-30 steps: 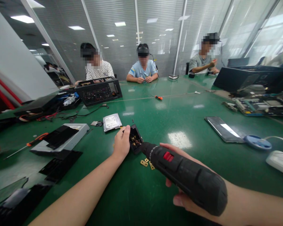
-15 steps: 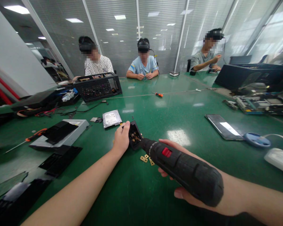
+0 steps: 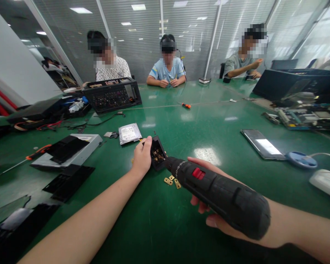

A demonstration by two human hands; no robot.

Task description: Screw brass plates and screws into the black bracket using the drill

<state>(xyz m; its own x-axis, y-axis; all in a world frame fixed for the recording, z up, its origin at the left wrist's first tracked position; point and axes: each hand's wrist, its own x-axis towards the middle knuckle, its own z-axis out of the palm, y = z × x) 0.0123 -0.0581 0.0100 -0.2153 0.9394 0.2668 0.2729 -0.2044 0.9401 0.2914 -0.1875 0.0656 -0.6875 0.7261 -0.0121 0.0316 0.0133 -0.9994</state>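
My left hand [image 3: 142, 156] is closed on the left side of a small black box [image 3: 158, 165], its thumb over the upper edge. The box is tilted with its open side facing me, and brass-coloured metal parts show inside. Wrapped round a black cordless drill [image 3: 217, 194] with a red switch, my right hand [image 3: 206, 211] is partly hidden beneath it. The drill's front end points into the box; whether its bit touches a part I cannot tell. Several small brass plates [image 3: 169, 181] with holes lie on the green table just below the box.
A hard drive [image 3: 129, 133] lies behind my left hand. To the left are a silver drive case [image 3: 85, 154], black panels [image 3: 68, 183] and an orange-handled screwdriver [image 3: 38, 151]. A phone [image 3: 262, 145] and circuit boards [image 3: 305, 117] lie right. Several people sit across the table, near a black computer case [image 3: 112, 97].
The camera view has shifted slightly. The drill has drawn back a little toward the lower right, while my left hand keeps hold of the box.
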